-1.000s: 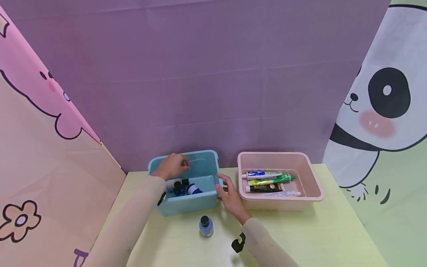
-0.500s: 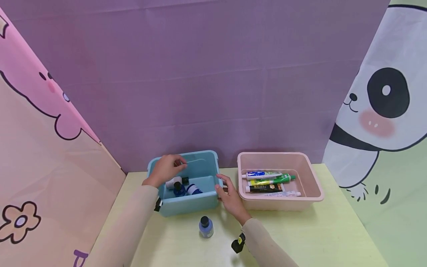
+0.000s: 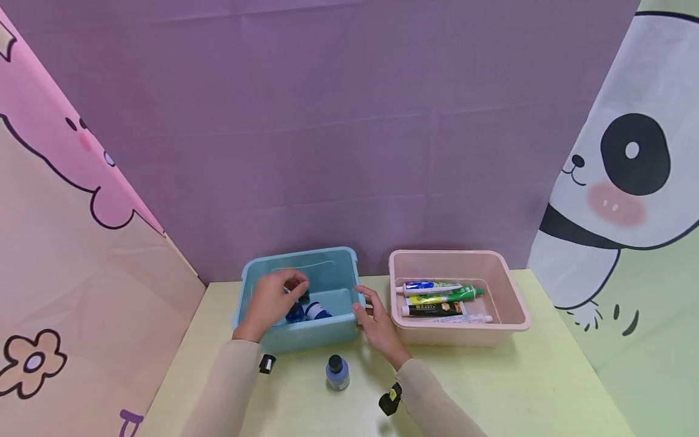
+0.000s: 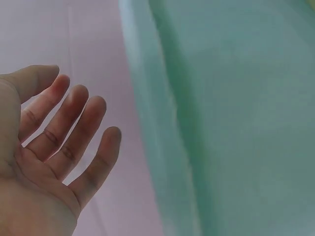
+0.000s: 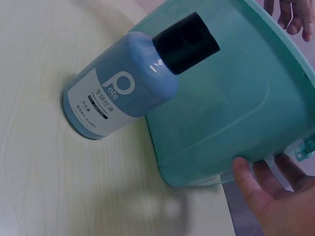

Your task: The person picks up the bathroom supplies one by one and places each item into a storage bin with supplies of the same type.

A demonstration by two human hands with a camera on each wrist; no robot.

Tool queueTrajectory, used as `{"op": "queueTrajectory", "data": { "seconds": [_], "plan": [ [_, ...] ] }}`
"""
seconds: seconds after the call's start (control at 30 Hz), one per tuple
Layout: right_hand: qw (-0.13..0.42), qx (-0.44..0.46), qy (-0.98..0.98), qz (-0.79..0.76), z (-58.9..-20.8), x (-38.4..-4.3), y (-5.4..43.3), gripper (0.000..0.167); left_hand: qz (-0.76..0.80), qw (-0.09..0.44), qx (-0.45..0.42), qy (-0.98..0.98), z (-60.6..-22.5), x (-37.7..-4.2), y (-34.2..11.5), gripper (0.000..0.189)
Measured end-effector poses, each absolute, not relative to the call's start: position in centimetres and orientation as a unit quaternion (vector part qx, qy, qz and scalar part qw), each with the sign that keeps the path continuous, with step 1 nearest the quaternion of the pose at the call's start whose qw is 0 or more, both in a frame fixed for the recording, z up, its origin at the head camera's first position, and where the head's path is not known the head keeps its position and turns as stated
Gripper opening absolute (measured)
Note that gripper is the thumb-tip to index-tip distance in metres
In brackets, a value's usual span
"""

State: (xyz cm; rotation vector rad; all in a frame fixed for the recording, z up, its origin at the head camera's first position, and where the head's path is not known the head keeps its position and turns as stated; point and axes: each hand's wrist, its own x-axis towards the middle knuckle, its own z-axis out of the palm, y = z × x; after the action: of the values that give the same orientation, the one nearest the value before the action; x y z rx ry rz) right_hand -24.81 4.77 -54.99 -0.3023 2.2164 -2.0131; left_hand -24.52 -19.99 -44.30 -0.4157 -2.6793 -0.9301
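My left hand [image 3: 270, 303] hovers over the left part of a light blue plastic bin [image 3: 327, 329], its fingers relaxed and holding nothing; the left wrist view shows the palm and loosely bent fingers apart from the bin wall. Inside lie a dark blue bottle [image 3: 295, 314] and a blue-and-white bottle [image 3: 317, 311]; a pale bottle is mostly hidden behind the hand. With its fingertips, my right hand [image 3: 379, 328] touches the bin's right side. In front of the bin, a blue bottle with a black cap and white label [image 5: 120, 88] stands upright on the table.
To the right, a pink plastic bin [image 3: 459, 335] contains several toothpaste tubes [image 3: 439, 295]. Both bins stand on a pale wooden table [image 3: 546, 376] against a purple backdrop [image 3: 349, 152]. Printed panels rise at left and right, the right one with a panda [image 3: 606, 176].
My left hand has drawn back from the far left of the blue bin, lower and nearer to me, covering the pale bottle. My right hand and the standing bottle have stayed put.
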Motion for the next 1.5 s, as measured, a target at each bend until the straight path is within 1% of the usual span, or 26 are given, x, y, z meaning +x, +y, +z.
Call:
{"op": "queueTrajectory", "data": {
  "seconds": [0.3, 0.5, 0.8, 1.0, 1.13, 1.23, 1.4, 1.5],
  "plan": [
    [0.069, -0.099, 0.735, -0.667, -55.3, -25.1, 4.8, 0.045, -0.349, 0.199, -0.155, -0.903, -46.5, -21.8, -17.9, 0.008],
    [0.068, -0.102, 0.732, -0.670, -55.4, -25.1, 4.7, 0.047, -0.388, 0.209, -0.143, -0.886, -48.0, -20.0, -16.5, 0.006],
    [0.051, -0.106, 0.739, -0.664, -55.2, -24.9, 4.6, 0.046, -0.413, 0.234, -0.124, -0.871, -50.3, -17.9, -15.2, 0.010],
    [0.050, -0.101, 0.734, -0.669, -55.1, -24.8, 4.7, 0.046, -0.429, 0.203, -0.097, -0.875, -52.0, -17.3, -14.7, 0.009],
    [0.055, -0.100, 0.730, -0.673, -55.0, -24.8, 4.7, 0.046, -0.438, 0.172, -0.074, -0.879, -53.0, -16.9, -14.6, 0.002],
    [0.060, -0.100, 0.732, -0.672, -55.0, -24.9, 4.7, 0.045, -0.441, 0.149, -0.056, -0.883, -53.8, -16.6, -14.6, 0.005],
    [0.064, -0.102, 0.730, -0.673, -55.2, -24.9, 4.8, 0.045, -0.449, 0.130, -0.045, -0.883, -55.0, -16.2, -14.7, 0.005],
    [0.064, -0.104, 0.729, -0.673, -55.3, -24.9, 4.7, 0.046, -0.453, 0.115, -0.039, -0.883, -55.5, -16.0, -14.7, 0.010]
  ]
}}
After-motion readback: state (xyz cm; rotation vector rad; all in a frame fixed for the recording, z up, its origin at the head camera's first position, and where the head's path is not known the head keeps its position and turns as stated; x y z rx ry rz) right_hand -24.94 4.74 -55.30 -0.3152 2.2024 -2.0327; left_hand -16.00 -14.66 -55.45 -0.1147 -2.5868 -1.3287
